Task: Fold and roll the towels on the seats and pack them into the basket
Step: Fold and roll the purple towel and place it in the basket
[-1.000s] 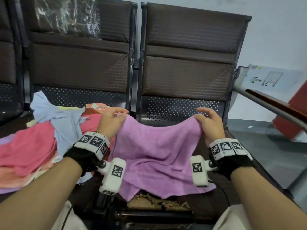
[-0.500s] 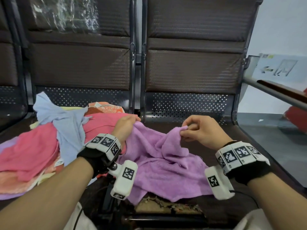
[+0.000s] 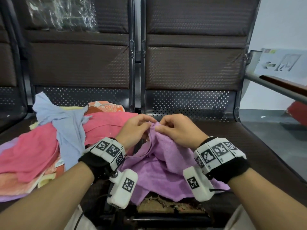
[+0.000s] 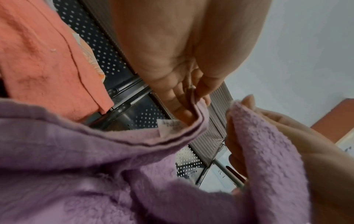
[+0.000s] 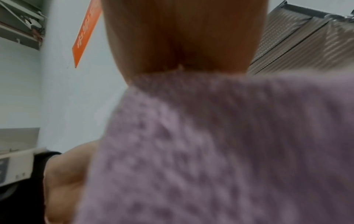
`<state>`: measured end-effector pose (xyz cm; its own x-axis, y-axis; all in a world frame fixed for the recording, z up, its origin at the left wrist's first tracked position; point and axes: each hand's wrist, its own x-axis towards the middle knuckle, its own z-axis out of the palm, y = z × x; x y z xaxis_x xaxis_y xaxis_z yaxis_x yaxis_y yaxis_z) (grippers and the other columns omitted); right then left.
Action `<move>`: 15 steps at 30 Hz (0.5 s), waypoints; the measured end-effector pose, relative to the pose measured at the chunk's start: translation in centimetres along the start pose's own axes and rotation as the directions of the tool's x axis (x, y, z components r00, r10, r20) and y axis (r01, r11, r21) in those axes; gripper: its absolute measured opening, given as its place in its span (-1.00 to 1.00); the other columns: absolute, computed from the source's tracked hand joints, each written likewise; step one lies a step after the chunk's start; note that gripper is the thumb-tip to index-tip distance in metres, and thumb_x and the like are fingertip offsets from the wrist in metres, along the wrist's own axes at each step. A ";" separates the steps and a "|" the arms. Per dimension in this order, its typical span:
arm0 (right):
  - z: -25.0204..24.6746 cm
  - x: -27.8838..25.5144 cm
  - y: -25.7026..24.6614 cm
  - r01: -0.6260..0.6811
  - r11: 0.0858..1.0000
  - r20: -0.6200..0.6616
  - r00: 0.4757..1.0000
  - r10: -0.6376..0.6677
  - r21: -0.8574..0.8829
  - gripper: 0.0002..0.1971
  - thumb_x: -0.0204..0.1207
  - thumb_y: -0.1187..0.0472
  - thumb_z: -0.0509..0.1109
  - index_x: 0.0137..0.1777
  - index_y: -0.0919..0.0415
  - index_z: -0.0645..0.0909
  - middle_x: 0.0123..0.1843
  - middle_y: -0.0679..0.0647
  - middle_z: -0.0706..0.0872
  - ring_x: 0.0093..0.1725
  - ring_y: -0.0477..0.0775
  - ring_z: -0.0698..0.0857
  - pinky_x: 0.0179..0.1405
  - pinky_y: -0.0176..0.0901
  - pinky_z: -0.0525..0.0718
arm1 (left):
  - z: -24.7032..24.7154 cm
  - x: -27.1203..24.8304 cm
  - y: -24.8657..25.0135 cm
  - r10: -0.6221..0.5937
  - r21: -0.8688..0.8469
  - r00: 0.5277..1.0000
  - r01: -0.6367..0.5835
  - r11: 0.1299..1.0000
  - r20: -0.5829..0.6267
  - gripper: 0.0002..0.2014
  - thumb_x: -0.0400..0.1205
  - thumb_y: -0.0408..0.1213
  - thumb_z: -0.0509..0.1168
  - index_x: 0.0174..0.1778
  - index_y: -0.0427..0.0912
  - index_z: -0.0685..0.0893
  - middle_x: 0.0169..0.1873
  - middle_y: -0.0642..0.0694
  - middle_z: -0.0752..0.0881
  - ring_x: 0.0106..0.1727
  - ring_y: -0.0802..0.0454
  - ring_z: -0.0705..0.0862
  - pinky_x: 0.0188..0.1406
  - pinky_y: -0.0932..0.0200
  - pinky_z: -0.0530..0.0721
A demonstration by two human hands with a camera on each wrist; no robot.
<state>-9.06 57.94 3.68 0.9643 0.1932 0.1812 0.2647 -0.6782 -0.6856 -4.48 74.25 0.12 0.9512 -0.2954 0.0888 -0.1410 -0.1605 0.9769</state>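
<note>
A purple towel hangs doubled over the front of the right-hand seat. My left hand and right hand meet above it, each pinching a top corner, the corners brought together. In the left wrist view the left hand pinches the hemmed edge of the purple towel beside a white label. The right wrist view is filled by the purple towel draped under my right hand. No basket is in view.
A heap of towels lies on the left seat: pink, light blue, orange patterned. Brown padded seat backs stand behind. A metal armrest runs at the right. The seat's front edge is torn.
My hands were spread apart with the towel stretched between them. The right hand has swung left to meet the left hand, so the towel now hangs doubled.
</note>
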 end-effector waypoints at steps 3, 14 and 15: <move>-0.1 0.0 0.1 -0.033 0.999 0.040 0.999 0.034 -0.029 -0.86 0.60 0.17 0.36 -0.04 0.18 0.74 -0.12 0.00 0.79 -0.10 -0.06 0.71 -0.01 -0.17 0.62 | -0.1 -0.4 0.0 -0.040 -0.035 0.997 0.042 0.998 0.062 -0.78 0.64 -0.48 0.21 -0.15 -0.12 0.69 -0.35 -0.04 0.71 -0.37 0.15 0.65 -0.37 0.29 0.66; 0.6 0.1 0.7 -0.079 0.994 -0.087 0.993 0.086 0.081 -0.57 0.27 0.17 0.66 -0.10 0.09 0.41 -0.24 -0.04 0.73 -0.41 -0.25 0.58 -0.38 -0.38 0.53 | 0.3 -1.2 1.1 -0.133 -0.150 0.973 0.162 0.975 0.190 -0.86 0.64 -0.50 0.20 0.04 -0.39 0.63 -0.18 -0.28 0.71 -0.22 -0.05 0.70 -0.20 0.17 0.73; 0.7 0.2 0.7 -0.070 0.995 -0.094 0.993 0.076 0.066 -0.56 0.27 0.18 0.66 -0.13 0.07 0.38 -0.25 -0.04 0.71 -0.45 -0.27 0.55 -0.41 -0.42 0.50 | 0.3 -1.2 1.2 -0.146 -0.174 0.970 0.180 0.968 0.193 -0.84 0.65 -0.49 0.18 0.05 -0.42 0.64 -0.16 -0.31 0.71 -0.22 -0.06 0.69 -0.22 0.17 0.73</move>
<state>-8.71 57.97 2.76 0.9783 0.0736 0.1938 0.1951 -0.6419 -0.7415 -5.87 74.16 1.18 0.8905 -0.4452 -0.0936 0.0822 -0.0449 0.9956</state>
